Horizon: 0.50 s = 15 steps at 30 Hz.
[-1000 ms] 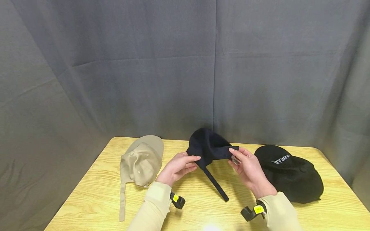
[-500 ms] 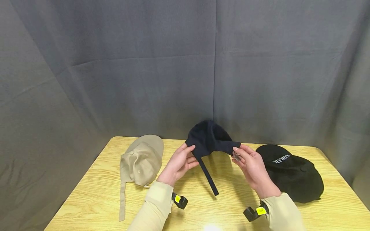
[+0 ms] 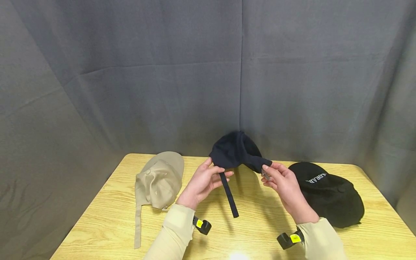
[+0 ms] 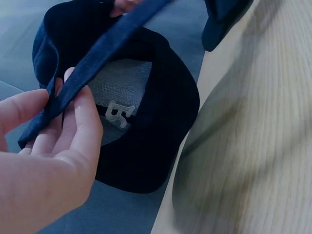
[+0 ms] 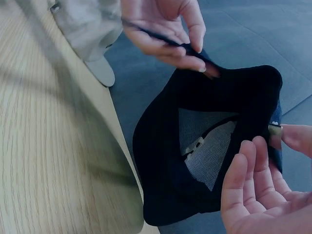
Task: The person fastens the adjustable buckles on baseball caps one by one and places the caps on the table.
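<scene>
While the left fingers (image 3: 212, 170) and right fingers (image 3: 273, 172) pinch the navy cap (image 3: 226, 151), its strap (image 3: 229, 196), hanging free, could twist.

We see a pale wooden table (image 3: 107, 224) with visible grain and rounded back corners. On its left side we find a beige cap (image 3: 159, 182), its brim pointing to the back edge and its loose strap (image 3: 137, 227) stretched toward the near side. Well apart, on the right, we have a black cap (image 3: 328, 202) with pale letters (image 3: 316, 178), brim also toward the back.
</scene>
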Each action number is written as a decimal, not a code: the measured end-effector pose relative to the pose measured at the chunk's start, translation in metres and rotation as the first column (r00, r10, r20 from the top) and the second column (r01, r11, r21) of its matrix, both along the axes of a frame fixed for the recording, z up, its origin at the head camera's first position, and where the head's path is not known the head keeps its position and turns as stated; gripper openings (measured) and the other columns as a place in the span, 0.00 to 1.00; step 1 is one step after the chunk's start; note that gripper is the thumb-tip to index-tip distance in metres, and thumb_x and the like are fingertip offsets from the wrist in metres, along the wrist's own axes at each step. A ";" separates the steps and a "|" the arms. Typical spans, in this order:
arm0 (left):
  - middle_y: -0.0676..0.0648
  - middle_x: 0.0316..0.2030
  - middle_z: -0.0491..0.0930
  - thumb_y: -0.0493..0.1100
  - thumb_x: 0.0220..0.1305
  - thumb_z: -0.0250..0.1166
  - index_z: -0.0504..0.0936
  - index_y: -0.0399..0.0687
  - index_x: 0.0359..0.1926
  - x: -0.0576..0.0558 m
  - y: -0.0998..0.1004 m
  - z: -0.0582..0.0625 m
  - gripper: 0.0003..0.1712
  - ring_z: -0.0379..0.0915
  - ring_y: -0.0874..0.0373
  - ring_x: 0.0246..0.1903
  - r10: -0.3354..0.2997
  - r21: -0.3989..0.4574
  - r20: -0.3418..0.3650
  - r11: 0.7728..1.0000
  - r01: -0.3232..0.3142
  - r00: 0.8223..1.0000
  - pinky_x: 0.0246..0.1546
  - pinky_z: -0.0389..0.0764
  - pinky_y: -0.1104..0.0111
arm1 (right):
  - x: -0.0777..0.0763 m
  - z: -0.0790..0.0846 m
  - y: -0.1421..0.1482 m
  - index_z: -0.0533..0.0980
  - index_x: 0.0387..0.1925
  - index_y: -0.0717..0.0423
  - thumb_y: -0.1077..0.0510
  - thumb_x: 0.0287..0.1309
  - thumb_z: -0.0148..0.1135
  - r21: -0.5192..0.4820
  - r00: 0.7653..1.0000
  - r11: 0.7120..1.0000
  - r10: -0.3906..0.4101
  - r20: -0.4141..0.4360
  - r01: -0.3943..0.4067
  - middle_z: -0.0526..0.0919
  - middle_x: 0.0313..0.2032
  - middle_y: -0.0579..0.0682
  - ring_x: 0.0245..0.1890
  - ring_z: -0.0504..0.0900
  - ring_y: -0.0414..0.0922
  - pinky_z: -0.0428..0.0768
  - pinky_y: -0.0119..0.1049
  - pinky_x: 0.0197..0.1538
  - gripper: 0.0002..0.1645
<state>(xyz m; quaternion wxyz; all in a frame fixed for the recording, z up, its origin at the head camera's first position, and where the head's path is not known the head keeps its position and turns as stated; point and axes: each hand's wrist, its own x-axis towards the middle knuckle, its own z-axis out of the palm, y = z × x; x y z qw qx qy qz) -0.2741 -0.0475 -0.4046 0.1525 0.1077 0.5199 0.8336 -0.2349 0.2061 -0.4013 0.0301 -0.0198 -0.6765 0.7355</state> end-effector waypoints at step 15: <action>0.37 0.56 0.80 0.32 0.73 0.58 0.71 0.39 0.69 0.001 0.001 0.008 0.25 0.84 0.50 0.46 0.058 0.009 -0.026 0.998 -0.058 0.998 0.53 0.81 0.59 | 0.005 -0.006 0.002 0.70 0.50 0.66 0.62 0.65 0.69 0.055 0.981 0.996 0.081 -0.176 -0.072 0.84 0.41 0.49 0.40 0.84 0.44 0.82 0.34 0.46 0.19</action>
